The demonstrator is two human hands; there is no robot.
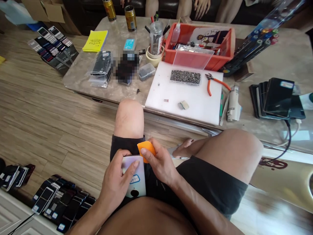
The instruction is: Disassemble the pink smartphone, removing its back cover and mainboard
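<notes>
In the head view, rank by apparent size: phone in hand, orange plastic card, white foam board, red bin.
Largest to smallest:
1. White foam board
2. Red bin
3. Phone
4. Orange plastic card, partly covered by the right hand

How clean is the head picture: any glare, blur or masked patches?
Head view, low centre: left hand, right hand, pale phone and orange piece look fairly sharp; head view, lower right: the floor is washed out and smeared; head view, upper left of centre: pixelation masks a dark item on the table.
</notes>
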